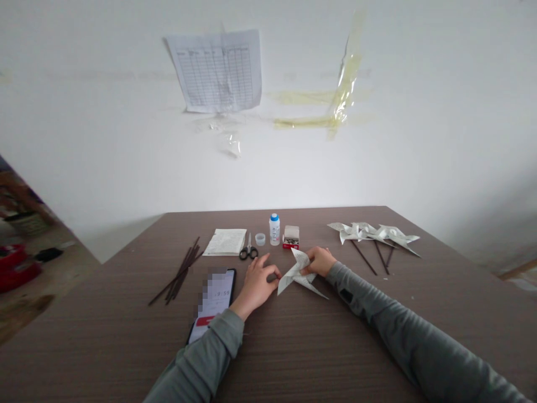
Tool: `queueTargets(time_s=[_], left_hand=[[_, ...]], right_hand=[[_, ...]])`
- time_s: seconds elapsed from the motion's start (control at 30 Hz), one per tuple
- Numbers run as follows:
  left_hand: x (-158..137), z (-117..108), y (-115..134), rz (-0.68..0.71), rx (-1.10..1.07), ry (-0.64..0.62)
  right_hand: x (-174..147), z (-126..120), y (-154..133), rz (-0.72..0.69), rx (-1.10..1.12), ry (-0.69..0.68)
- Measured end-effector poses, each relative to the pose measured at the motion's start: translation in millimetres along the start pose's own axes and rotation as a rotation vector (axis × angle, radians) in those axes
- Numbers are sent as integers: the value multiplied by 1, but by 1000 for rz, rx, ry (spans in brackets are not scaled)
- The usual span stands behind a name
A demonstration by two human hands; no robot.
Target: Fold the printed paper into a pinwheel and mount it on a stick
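A paper pinwheel [298, 270] made of printed sheet is pinched at its centre-right by my right hand [321, 261], just above the table. My left hand [258, 282] is beside the pinwheel's left blade, its fingers apart and curved; I cannot tell whether a fingertip touches the paper. Beyond the hands stand a small white bottle with a blue cap [274, 229], a clear little cup [260, 239] and an open red box of small metal pieces [291, 238]. Black-handled scissors [249, 252] lie near my left fingertips.
A phone [212, 305] lies left of my left hand, partly under the sleeve. Farther left are several dark sticks [178, 274] and a stack of printed paper [225, 242]. Finished pinwheels on sticks [373, 232] rest at the right. A white wall [293, 173] borders the table's back edge.
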State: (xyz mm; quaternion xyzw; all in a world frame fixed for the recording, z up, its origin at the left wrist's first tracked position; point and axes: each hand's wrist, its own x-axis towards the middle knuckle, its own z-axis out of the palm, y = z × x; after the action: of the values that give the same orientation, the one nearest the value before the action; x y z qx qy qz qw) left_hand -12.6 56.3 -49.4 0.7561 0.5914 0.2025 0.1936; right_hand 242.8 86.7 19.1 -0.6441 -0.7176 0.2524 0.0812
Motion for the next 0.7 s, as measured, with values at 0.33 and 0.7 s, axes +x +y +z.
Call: queueTargets(time_s=[0.33, 0.7], left_hand=[[-2, -2, 3, -12, 6, 3], [-1, -2, 2, -29, -9, -2]], right_hand=[[4, 2, 12, -54, 19, -24], [11, 6, 20, -69, 30, -33]])
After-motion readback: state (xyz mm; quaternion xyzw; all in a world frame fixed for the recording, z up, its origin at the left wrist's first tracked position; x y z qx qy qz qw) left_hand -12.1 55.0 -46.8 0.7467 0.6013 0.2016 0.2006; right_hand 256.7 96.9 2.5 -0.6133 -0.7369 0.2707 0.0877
